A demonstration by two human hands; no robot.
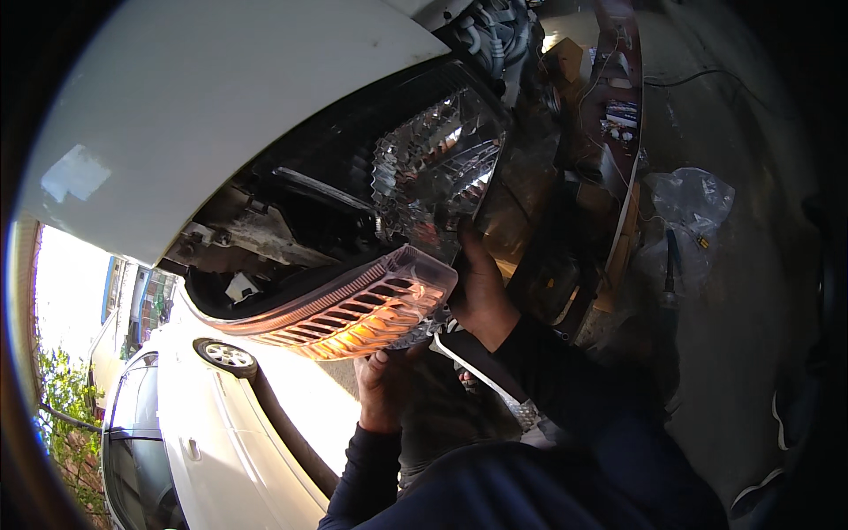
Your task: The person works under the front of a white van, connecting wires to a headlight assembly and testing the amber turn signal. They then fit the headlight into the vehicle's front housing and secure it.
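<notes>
A corner light with a clear ribbed lens and glowing orange slats sits at the middle, at the front corner of a white car. My left hand is closed at its lower edge, the thumb up against it and the other fingers partly hidden. Around the end of the light nearest the headlight, my right hand is closed, with its fingertips out of sight behind it. The headlight, with a faceted clear lens, lies just beyond. Behind the corner light, an opening shows the car's metal bracket.
The white body panel fills the upper left. To the right is a long dark red part with small items on it, and a clear plastic bag on the floor. Another white car stands at lower left.
</notes>
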